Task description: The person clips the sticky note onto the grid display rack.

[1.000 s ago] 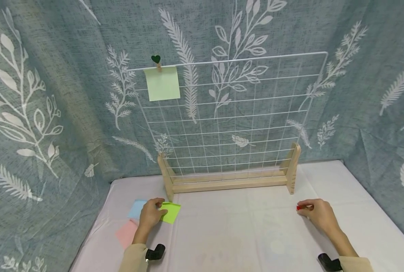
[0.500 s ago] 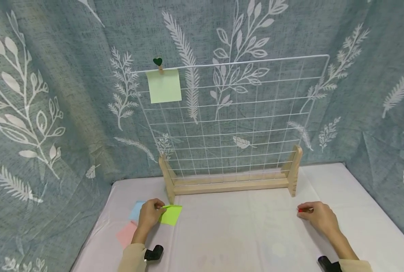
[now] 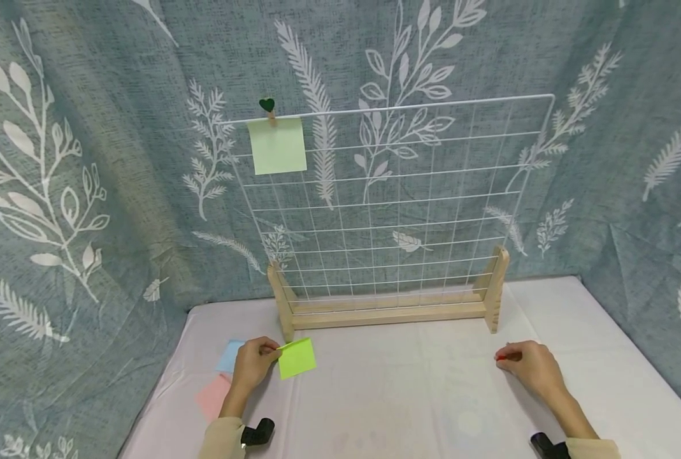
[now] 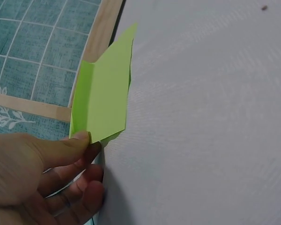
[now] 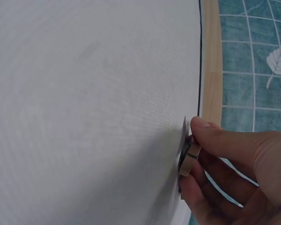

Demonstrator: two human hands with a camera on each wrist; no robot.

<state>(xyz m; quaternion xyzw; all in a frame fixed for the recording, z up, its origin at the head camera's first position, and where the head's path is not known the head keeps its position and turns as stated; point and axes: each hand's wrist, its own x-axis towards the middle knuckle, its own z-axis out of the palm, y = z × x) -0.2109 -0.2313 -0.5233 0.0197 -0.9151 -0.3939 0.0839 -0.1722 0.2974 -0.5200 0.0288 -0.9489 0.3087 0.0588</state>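
Note:
My left hand (image 3: 252,364) pinches one corner of a lime-green sticky note (image 3: 297,358) between thumb and fingertips. In the left wrist view the note (image 4: 105,96) stands up from the fingers with a crease along one edge. Over the table's right side, my right hand (image 3: 532,366) pinches a small wooden clothespin (image 5: 191,160), whose red part shows at the fingertips in the head view. Behind both hands rises a white wire grid (image 3: 399,206) in a wooden stand (image 3: 388,317). A green-heart clothespin (image 3: 272,116) fixes a pale green sticky note (image 3: 278,148) at its upper left.
A blue sticky note (image 3: 229,357) lies partly behind the left hand, and a pink sticky note (image 3: 213,396) lies by the left wrist. The table (image 3: 374,389) has a white cover. Patterned blue-grey cloth (image 3: 134,191) hangs around the back and sides.
The lime-green note has swung rightward and turned in the left hand's pinch. My right hand has shifted slightly left and nearer, still holding the clothespin. The grid and its hanging note stay put.

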